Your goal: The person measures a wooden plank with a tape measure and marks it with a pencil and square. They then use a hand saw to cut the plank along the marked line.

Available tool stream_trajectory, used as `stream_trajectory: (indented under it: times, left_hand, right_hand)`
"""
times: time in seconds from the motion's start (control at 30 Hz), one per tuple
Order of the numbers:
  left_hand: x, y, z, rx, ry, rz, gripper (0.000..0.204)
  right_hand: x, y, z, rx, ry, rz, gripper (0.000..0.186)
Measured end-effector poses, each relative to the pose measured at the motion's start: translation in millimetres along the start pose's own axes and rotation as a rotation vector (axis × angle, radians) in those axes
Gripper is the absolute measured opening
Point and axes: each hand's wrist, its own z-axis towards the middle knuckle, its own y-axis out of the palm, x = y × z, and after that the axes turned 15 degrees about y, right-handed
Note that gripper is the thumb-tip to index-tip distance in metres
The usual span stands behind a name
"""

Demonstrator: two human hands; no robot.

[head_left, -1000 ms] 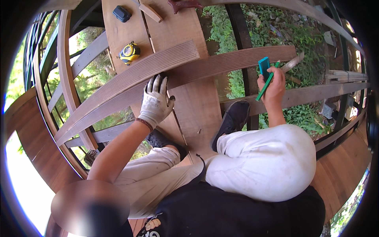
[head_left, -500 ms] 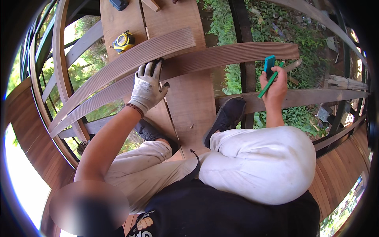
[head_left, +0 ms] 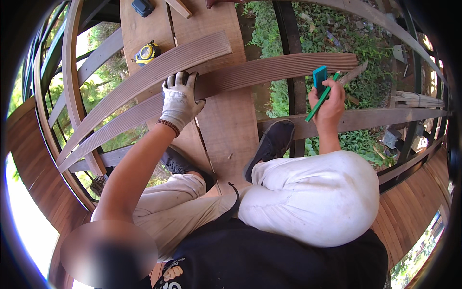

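My left hand [head_left: 180, 101], in a white glove with dark fingertips, lies over a lower grooved wooden board [head_left: 255, 74]. Its fingers are stretched out and its thumb is apart. The fingertips meet the near edge of an upper grooved board [head_left: 149, 67], which partly overlaps the lower one. My bare right hand [head_left: 329, 103] is closed around a green pencil [head_left: 320, 98] and a small teal block [head_left: 319, 79], just in front of the lower board's right end. What the block is, I cannot make out.
A yellow and black tape measure [head_left: 147, 53] sits on wide planks [head_left: 226, 125] beyond the boards. Farther off lie a dark case-like object [head_left: 142, 6] and a wood offcut [head_left: 179, 8]. Dark beams [head_left: 293, 86] cross open gaps above green plants. My shoes rest by the planks.
The upper board has shifted slightly left with the whole view. My left fingers have drawn back a little toward its near edge. My right hand still holds the pencil and block.
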Motion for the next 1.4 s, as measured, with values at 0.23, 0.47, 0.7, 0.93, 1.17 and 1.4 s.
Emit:
stream_trajectory:
  times: [0.23,0.47,0.7,0.93,1.17,1.4]
  left_hand:
    - [-12.6,10.8,-1.6,0.0,0.016,-0.237,0.084]
    - [-7.3,21.2,-19.9,-0.018,0.126,-0.208,0.085]
    - [1.8,12.1,-24.0,0.04,0.277,-0.234,0.077]
    - [68.5,12.5,-23.8,0.168,0.571,-0.293,0.073]
    - [94.0,30.5,3.0,0.14,0.468,-0.251,0.08]
    - [88.9,37.7,8.3,0.162,0.407,-0.206,0.065]
  right_hand:
    - [-4.6,-4.8,-0.3,0.029,-0.19,-0.027,0.037]
    - [3.1,-5.2,-3.7,0.036,-0.187,-0.038,0.037]
    - [-1.9,-1.7,-35.1,-0.217,-0.331,-0.042,0.035]
    - [-21.4,25.9,-82.1,-0.489,-0.505,0.035,0.027]
    - [-33.1,48.0,-85.5,-0.488,-0.539,0.149,0.02]
    - [-37.9,58.9,-77.0,-0.475,-0.559,0.22,0.021]
